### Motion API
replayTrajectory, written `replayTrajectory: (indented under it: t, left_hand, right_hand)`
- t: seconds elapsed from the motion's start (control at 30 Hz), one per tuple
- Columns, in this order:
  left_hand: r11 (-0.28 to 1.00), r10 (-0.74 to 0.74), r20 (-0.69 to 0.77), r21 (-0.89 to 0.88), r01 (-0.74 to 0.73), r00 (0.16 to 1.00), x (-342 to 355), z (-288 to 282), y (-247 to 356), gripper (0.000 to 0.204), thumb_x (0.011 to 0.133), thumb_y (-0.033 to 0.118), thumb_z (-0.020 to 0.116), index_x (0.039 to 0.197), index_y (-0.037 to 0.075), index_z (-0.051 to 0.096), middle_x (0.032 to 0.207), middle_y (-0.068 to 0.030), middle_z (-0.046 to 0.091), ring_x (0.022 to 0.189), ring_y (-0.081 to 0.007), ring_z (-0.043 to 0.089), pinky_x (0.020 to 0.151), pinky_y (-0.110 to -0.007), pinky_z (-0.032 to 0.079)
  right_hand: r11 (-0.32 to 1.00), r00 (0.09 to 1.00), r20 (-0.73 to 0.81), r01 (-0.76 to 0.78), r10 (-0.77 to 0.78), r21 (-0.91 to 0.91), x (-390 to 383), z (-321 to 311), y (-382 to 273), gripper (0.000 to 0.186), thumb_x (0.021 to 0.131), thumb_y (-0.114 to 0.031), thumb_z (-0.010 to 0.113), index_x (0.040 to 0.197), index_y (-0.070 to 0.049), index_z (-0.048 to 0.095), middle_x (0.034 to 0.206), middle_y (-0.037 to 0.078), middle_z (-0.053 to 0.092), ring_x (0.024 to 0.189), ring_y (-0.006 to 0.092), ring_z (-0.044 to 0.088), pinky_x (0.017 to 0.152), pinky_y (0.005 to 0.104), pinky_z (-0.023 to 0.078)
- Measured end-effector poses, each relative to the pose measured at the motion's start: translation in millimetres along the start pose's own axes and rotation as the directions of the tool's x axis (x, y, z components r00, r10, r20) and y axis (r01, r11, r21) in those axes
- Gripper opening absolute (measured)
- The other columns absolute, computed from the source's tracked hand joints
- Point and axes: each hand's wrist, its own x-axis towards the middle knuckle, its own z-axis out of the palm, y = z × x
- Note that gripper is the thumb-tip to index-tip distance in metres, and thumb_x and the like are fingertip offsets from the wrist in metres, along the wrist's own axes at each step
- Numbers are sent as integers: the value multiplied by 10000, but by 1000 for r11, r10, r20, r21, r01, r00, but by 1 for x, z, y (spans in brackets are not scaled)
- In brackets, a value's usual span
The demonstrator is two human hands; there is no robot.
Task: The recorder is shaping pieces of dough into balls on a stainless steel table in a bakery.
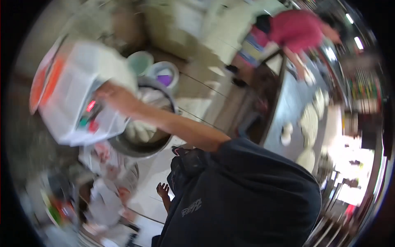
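My right hand (112,96), smeared by motion, reaches to the control panel (89,110) of a white machine (68,96) with an orange band. A red lit display and green and red buttons show on the panel; the blur hides how my fingers are set. Below my right forearm is a large metal bowl (173,108) holding pale, lumpy dough (142,131). My left hand (163,190) hangs low beside my body, above the white floor tiles. Its fingers are apart and nothing is in them.
Two buckets, one pale green (140,62) and one greyish white (174,76), stand behind the bowl. Plastic bags (105,201) lie at lower left. Rightward, a metal table (275,138) bears pale dough pieces (309,123); a person in a pink top (297,29) bends over its far end.
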Motion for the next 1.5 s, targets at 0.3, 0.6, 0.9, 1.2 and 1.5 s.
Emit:
replayTrajectory:
  t: [0.3,0.6,0.9,1.2,1.5]
  left_hand:
    - [879,5,292,454,-143,956,53,78,90,325,959,328,538,1230,148,552,1076,-107,636,807,-204,627,670,-303,487]
    - [556,-23,742,567,-608,670,17,274,106,257,968,262,580,1153,84,595,987,-79,659,785,-164,611,657,-225,469]
    - [12,-294,927,246,-969,232,-236,658,25,288,1001,239,536,1177,12,565,976,-77,630,792,-153,596,713,-263,492]
    - [233,-619,773,350,-907,139,-405,780,-161,404,1000,265,525,1344,67,449,1170,-126,598,909,-208,622,830,-316,509]
    - [251,-856,482,700,-668,184,-472,779,-238,564,995,308,535,1466,108,299,1228,-138,575,894,-187,630,759,-289,527]
  right_hand:
    - [877,790,-402,341,-463,-340,-69,-64,20,352,812,-164,673,1114,-83,511,1158,158,466,940,327,544,768,393,483]
    - [584,-128,-942,-757,309,294,-506,-357,91,307,843,-130,633,1100,7,534,1033,131,577,841,255,571,763,349,480]
    - [175,-613,-774,-789,-157,589,-675,-631,166,449,818,-237,675,1237,-152,539,1112,213,465,918,372,554,794,458,495]
    - [370,-652,-758,-701,17,610,-652,-630,109,313,841,-95,582,1149,-66,538,1046,169,478,807,345,566,698,437,498]
    - [556,-386,-847,-640,365,531,-595,-526,15,314,738,-63,632,1048,-55,584,1073,157,517,834,359,579,719,408,482]
